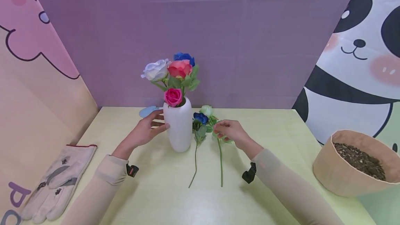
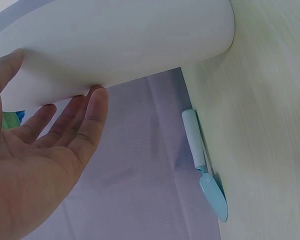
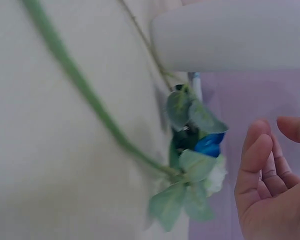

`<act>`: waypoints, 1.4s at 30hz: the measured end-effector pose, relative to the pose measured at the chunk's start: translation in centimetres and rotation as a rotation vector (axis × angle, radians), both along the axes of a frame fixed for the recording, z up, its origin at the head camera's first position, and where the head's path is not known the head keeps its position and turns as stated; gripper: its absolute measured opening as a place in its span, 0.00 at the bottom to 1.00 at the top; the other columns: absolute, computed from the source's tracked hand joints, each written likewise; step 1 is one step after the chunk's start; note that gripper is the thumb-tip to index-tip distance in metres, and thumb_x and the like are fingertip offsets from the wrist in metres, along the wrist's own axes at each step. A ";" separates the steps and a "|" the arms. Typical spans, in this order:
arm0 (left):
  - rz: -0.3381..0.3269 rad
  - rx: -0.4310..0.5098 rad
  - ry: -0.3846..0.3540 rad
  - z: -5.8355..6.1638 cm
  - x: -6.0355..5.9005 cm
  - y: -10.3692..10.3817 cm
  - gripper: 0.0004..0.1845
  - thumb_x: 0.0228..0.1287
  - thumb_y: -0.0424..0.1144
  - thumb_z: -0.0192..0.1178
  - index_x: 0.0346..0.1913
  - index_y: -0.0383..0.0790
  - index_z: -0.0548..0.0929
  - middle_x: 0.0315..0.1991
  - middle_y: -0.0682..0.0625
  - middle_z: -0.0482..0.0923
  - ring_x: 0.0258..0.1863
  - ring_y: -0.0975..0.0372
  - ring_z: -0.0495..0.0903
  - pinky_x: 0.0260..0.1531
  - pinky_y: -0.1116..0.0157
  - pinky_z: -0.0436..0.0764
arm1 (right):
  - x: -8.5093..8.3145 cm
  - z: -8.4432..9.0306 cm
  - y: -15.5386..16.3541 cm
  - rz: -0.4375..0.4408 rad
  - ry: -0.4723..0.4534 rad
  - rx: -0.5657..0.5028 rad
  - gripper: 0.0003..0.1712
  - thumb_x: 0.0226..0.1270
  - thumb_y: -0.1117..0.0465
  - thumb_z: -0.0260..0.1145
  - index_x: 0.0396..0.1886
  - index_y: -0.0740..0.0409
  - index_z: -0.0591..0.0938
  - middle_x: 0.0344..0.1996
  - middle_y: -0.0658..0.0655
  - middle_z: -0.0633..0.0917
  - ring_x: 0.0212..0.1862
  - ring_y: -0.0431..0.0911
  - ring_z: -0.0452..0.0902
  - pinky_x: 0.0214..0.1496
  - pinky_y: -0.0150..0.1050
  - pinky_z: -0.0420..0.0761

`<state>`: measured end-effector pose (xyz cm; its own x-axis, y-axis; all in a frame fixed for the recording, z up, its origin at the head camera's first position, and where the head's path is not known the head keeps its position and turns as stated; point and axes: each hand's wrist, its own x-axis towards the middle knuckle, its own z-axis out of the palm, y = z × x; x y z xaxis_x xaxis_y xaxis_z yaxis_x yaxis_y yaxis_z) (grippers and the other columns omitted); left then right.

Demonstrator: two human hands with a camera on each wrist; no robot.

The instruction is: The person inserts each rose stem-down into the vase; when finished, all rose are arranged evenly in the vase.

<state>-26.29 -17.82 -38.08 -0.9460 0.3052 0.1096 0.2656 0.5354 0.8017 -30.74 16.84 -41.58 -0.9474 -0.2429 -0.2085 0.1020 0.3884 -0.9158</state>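
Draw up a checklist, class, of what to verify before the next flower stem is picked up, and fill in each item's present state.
1. Vase upright on the table: ok.
2. Left hand steadying the vase: ok, fingers straight against its side.
3. Right hand gripping a stem: not ok, it is open beside the leaves.
4. Two loose flowers, blue and pale, within reach: ok.
5. Stems crossed or tangled: cannot tell at the leaves.
6. Room left in the vase mouth: cannot tell.

work gloves (image 1: 53, 183) lie far left of the soil pot (image 1: 356, 162) (tan, at the table's right edge); blue trowel (image 1: 148, 111) behind.
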 end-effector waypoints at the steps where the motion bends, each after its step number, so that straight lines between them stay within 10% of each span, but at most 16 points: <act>1: 0.001 0.001 0.000 0.0 0.0 0.0 0.38 0.69 0.52 0.63 0.76 0.46 0.60 0.67 0.40 0.72 0.62 0.45 0.78 0.60 0.49 0.82 | 0.0 -0.3 0.2 0.001 -0.003 0.003 0.17 0.74 0.50 0.62 0.53 0.55 0.83 0.46 0.59 0.87 0.49 0.59 0.82 0.47 0.50 0.84; 42: 0.003 0.004 -0.004 0.1 0.1 0.1 0.37 0.69 0.51 0.63 0.75 0.45 0.61 0.67 0.40 0.71 0.63 0.44 0.78 0.60 0.49 0.81 | -0.4 -5.6 1.9 -0.032 -0.064 0.186 0.11 0.72 0.58 0.64 0.42 0.62 0.86 0.33 0.56 0.89 0.31 0.42 0.86 0.29 0.34 0.81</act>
<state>-26.20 -17.71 -38.01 -0.9474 0.3016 0.1067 0.2605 0.5333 0.8048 -31.18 18.75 -47.16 -0.9374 -0.1648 -0.3066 0.1723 0.5457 -0.8201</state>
